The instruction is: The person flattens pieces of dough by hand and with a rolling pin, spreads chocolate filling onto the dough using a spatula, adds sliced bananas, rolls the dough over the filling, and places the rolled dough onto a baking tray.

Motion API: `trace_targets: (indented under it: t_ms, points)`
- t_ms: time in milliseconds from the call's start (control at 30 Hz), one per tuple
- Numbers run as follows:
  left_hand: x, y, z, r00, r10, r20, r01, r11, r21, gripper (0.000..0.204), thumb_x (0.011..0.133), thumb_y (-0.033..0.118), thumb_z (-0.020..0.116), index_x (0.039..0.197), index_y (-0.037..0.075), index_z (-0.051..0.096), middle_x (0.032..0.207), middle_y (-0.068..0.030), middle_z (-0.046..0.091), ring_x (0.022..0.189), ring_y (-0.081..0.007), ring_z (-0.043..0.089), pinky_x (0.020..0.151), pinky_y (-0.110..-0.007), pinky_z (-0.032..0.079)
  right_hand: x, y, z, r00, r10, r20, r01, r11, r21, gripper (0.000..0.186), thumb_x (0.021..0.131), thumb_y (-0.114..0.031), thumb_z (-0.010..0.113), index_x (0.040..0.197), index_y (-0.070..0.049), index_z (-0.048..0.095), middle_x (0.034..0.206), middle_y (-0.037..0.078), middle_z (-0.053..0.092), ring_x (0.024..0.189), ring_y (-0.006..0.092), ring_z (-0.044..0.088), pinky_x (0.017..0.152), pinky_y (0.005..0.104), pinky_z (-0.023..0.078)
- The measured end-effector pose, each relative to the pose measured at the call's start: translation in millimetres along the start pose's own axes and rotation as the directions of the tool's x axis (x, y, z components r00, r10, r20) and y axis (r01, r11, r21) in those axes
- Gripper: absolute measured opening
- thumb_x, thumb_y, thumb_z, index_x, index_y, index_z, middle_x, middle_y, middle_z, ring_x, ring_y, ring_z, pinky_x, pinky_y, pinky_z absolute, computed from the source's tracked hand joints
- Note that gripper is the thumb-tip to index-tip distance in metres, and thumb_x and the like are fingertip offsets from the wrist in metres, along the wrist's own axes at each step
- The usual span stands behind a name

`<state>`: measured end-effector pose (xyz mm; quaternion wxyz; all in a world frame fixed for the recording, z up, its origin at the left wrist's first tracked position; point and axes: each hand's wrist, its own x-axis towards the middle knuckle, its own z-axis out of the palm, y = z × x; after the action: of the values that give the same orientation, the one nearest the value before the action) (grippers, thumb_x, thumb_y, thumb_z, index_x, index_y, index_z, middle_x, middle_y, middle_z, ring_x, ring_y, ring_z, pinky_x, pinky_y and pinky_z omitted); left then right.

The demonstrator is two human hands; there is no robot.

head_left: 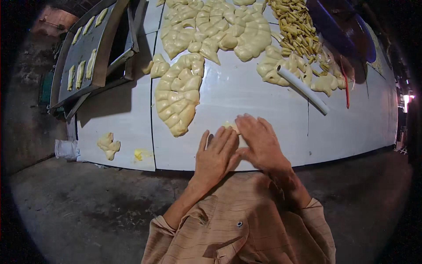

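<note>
My left hand (217, 154) lies with fingers stretched out and slightly apart on the white worktop (184, 152), at the left side of a small, mostly hidden dough piece (231, 124). My right hand (261, 143) has its fingertips resting on that same piece, fingers extended and thumb reaching toward my left hand. Just beyond them to the left lies a large sheet of pale dough (176, 97), marked into segments. Farther back is a bigger cluster of segmented dough (215, 31). A white tube (303, 90) lies to the right, partly on more dough (272, 68).
Stacked metal trays (96, 70) with dough strips stand at the left. A small dough scrap (108, 143) and a yellow smear (140, 154) sit at the near left. Sliced pale pieces (292, 26), a dark-blue tub (336, 24) and a red strip (346, 88) occupy the back right.
</note>
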<state>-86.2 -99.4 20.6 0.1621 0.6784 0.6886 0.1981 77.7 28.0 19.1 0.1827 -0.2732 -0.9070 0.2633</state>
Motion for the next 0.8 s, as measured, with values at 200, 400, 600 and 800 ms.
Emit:
trace_targets:
  t_ms: [200,400,600,800]
  points:
    - [-21,19,23,0.996,-0.024,0.089,0.022,0.999,0.032,0.075,0.087,0.043,0.073,0.146,0.005,0.049,0.153,-0.017,0.046,0.144,-0.0338,0.041,0.114,-0.063,0.029,10,6,14,0.93,-0.106,0.353,0.168,0.974,-0.152,0.081,0.096,-0.07,0.039,0.151,-0.01,0.043,0.158,0.009,0.041,0.15,0.0267,0.032,0.122,0.0643,0.01]
    - [-36,-7,17,0.999,-0.039,-0.029,0.037,0.996,-0.082,0.051,0.098,0.029,0.06,0.142,0.004,0.052,0.152,-0.0151,0.047,0.143,-0.0333,0.042,0.117,-0.063,0.025,-12,15,9,0.941,-0.098,0.323,0.169,0.966,-0.197,0.073,0.095,-0.06,0.05,0.151,-0.013,0.044,0.16,0.009,0.038,0.15,0.0276,0.03,0.119,0.0689,0.01]
    - [-8,4,12,0.993,-0.088,0.074,0.076,0.985,0.157,0.068,0.097,0.047,0.059,0.148,0.004,0.045,0.154,-0.0163,0.045,0.146,-0.0371,0.037,0.114,-0.071,0.019,-11,30,-13,0.962,-0.067,0.265,0.109,0.983,-0.147,0.057,0.092,-0.041,0.065,0.139,-0.01,0.057,0.153,0.014,0.046,0.143,0.031,0.04,0.119,0.0658,0.018]
    - [-27,9,21,0.996,-0.091,-0.003,0.089,0.966,0.244,0.082,0.093,0.061,0.057,0.151,0.005,0.041,0.159,-0.0213,0.035,0.149,-0.0412,0.029,0.112,-0.075,0.016,-14,103,-67,0.85,0.265,-0.455,-0.427,0.852,-0.303,0.042,0.09,-0.016,0.07,0.129,-0.003,0.061,0.13,0.018,0.061,0.126,0.0366,0.052,0.109,0.0482,0.038]
